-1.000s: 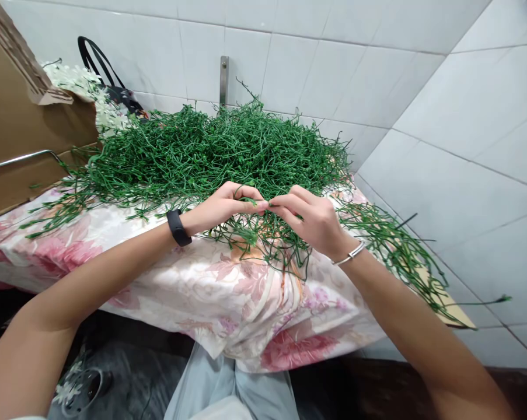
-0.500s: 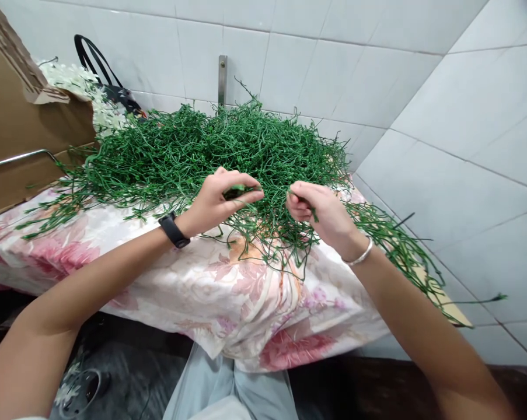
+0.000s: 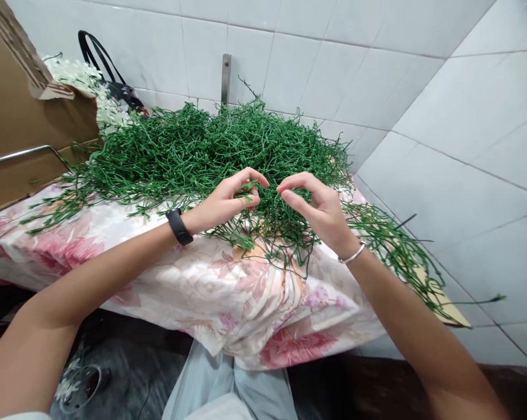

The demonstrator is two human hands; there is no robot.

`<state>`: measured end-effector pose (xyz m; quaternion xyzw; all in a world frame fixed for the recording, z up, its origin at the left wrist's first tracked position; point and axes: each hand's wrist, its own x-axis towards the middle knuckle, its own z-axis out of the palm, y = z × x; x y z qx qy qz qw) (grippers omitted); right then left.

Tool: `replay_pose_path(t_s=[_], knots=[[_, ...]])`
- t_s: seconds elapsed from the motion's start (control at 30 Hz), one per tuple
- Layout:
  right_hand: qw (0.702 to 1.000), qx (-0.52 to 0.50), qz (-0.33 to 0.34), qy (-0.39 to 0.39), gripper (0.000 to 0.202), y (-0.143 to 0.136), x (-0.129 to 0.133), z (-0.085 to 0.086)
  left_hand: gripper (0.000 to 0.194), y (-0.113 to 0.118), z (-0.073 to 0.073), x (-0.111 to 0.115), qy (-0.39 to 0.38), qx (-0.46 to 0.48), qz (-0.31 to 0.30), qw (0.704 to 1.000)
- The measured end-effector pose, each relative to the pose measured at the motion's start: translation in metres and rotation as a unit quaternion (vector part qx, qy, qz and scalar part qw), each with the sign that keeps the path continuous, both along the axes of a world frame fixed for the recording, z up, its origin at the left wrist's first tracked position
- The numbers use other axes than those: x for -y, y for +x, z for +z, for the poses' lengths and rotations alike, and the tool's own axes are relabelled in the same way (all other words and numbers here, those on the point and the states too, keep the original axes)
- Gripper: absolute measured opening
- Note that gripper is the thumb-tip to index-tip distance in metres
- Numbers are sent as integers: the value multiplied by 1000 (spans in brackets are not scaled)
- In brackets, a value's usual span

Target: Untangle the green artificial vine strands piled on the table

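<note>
A large heap of thin green artificial stems (image 3: pixel 193 146) with small budded tips lies on a floral cloth (image 3: pixel 193 274). In front of the heap's near edge is my left hand (image 3: pixel 232 195), its thumb and index finger apart. A light green bit shows between those fingers; whether the hand touches it or it lies behind, I cannot tell. My right hand (image 3: pixel 313 204) faces it, thumb and fingers parted and nothing visible in them. The two sets of fingertips are close but not touching. Loose stems with a bright tip (image 3: pixel 245 242) lie just below my left hand.
More green stems (image 3: pixel 390 245) spread over the right end of the table. At left stand a cardboard box (image 3: pixel 31 128), white artificial flowers (image 3: pixel 110 114) and a black-handled bag (image 3: pixel 118 90). Tiled walls (image 3: pixel 289 64) close off the back and right. A clear container (image 3: pixel 81 388) sits low at left.
My right hand has opened from a pinch, and the green piece that showed in it is gone. My left thumb and index finger have spread wider. Both hands stay nearly in place.
</note>
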<state>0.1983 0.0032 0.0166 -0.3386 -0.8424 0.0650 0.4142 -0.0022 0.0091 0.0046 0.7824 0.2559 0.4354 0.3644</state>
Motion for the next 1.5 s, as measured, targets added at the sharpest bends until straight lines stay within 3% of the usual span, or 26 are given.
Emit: replay_pose_path(t_s=[0.1,0.23,0.43,0.53,0.67,0.83,1.07,1.27,1.5], knots=[[999,-11,37,-31,16,-5,5,-4,23,2,-3,2,-3,-8,-43,999],[998,-13,57,-33,12,-8,4,-8,25,5,-5,2,59,-43,-55,996],[988,-103,89,-67,8,-4,5,-2,21,4,-3,-3,193,-37,80,977],[984,-121,92,-96,12,-4,7,0,15,2,-1,-3,221,-44,119,967],[981,-125,97,-110,13,-5,7,-1,10,2,0,0,180,-45,101,977],[987,-116,66,-86,8,-7,7,-2,9,3,1,3,104,-12,25,994],[981,-115,95,-125,9,-8,7,-7,15,6,-2,-1,-95,38,-68,992],[998,-9,54,8,11,-6,7,-6,8,8,-1,-1,-149,78,-54,984],[979,73,47,183,13,-6,2,-7,18,8,-1,2,-139,55,-42,988]])
